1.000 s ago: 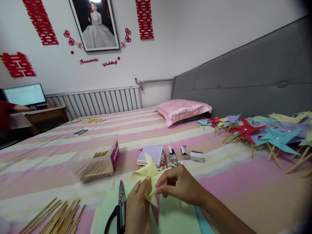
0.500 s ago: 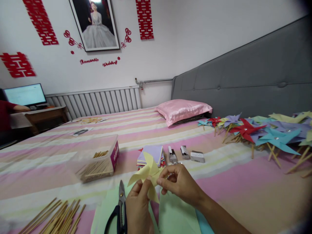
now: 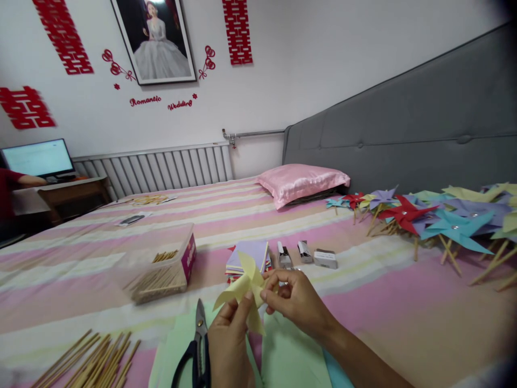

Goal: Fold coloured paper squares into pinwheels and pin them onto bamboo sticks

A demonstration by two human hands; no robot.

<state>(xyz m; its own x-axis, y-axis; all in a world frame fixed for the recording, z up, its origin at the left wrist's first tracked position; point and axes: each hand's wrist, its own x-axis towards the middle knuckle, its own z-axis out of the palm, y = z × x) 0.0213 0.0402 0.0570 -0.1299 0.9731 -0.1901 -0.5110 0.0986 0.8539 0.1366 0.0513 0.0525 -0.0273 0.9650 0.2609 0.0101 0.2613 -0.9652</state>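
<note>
Between my two hands is a yellow paper pinwheel (image 3: 251, 277) with its blades folded in toward the middle. My left hand (image 3: 234, 328) pinches it from the near left side, thumb on the front near the centre. My right hand (image 3: 297, 302) is closed at its right side, thumb and forefinger at a blade's edge; a small pin there cannot be made out. Below lie sheets of green paper (image 3: 297, 353), with black-handled scissors (image 3: 197, 345) on their left part. A stack of coloured paper squares (image 3: 252, 256) sits just behind the pinwheel.
Loose wooden sticks (image 3: 95, 361) lie at the front left, behind them a clear plastic box (image 3: 161, 275) of sticks. Small boxes (image 3: 325, 258) stand beyond my right hand. Finished pinwheels (image 3: 456, 226) crowd the right side. A pink pillow (image 3: 305, 180) lies farther back. Someone's red sleeve (image 3: 10, 180) shows at far left.
My right thumb and fingers have shifted slightly at the pinwheel's right blade. The pinwheel stays in both hands. The whole view has moved a little.
</note>
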